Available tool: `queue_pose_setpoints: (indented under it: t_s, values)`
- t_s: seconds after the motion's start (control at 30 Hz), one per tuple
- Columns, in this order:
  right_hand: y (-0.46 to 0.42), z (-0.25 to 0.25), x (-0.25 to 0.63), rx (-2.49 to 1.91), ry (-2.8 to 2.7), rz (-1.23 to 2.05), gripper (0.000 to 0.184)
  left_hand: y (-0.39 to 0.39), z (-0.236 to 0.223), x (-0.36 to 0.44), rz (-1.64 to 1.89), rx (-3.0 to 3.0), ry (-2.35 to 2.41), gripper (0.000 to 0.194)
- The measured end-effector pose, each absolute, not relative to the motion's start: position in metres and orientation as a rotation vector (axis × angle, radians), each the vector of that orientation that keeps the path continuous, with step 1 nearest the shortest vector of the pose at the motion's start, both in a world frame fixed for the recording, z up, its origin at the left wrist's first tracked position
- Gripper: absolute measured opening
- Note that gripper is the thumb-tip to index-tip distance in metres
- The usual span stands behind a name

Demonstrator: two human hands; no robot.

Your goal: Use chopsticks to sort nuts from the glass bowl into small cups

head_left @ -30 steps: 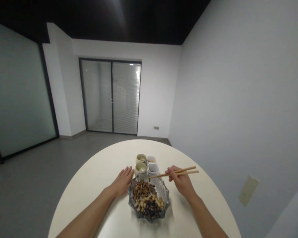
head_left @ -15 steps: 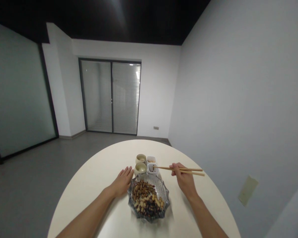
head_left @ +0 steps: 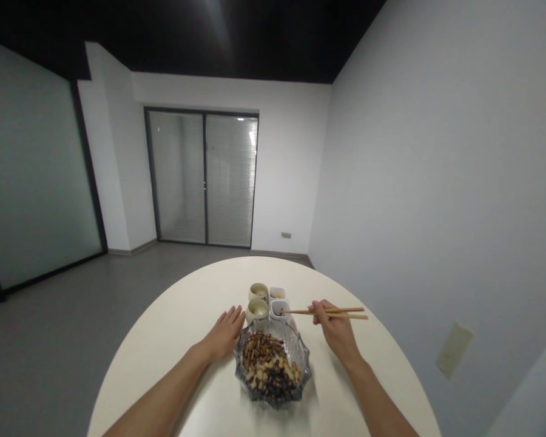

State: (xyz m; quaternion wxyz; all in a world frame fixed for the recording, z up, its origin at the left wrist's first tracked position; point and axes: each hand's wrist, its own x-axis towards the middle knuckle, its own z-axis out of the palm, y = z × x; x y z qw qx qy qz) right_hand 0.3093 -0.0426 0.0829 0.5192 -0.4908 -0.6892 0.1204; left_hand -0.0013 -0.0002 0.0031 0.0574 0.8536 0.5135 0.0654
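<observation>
My right hand (head_left: 334, 331) grips a pair of wooden chopsticks (head_left: 303, 312), whose tips reach into the nearer white dish (head_left: 279, 303). A few dark bits lie in that dish; whether the tips hold anything is too small to tell. My left hand (head_left: 225, 337) rests flat on the table, fingers extended, beside the clear glass bowl (head_left: 301, 352). In the bowl are long brown seeds (head_left: 262, 349), pale nuts (head_left: 266, 371) and dark pieces (head_left: 279, 385). Just past the bowl's far edge, a pale green cup (head_left: 257, 308) stands left of the nearer dish.
Behind these stand a second green cup (head_left: 258, 290) and another white dish (head_left: 277, 291) with pale pieces in it. All sit on a round cream table (head_left: 182, 315). A wall (head_left: 414, 212) rises close on the right; glass doors (head_left: 204, 176) are at the back.
The chopsticks moved from over the bowl's far edge, with a dark piece at their tips, to the nearer white dish. The tips then dipped lower into it. My left hand stayed put.
</observation>
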Motion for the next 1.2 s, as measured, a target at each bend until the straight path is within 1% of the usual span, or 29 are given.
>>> queue_pose_setpoints:
  t_s: [0.3,0.47,0.83,1.2]
  values:
    - [-0.042,0.085,0.312,-1.163,-1.602,0.301,0.05,-0.003,0.006,-0.001,0.182,2.574,1.559,0.06]
    - [-0.047,0.086,0.311,-1.071,-1.55,0.324,0.053,-0.002,0.006,-0.002,0.127,2.599,1.581,0.063]
    - [-0.047,0.076,0.307,-1.047,-1.813,0.395,0.05,0.003,0.0,-0.002,0.184,2.604,1.576,0.06]
    - [-0.058,0.086,0.299,-1.04,-1.987,0.314,0.048,0.0,0.006,-0.001,0.178,2.598,1.568,0.06]
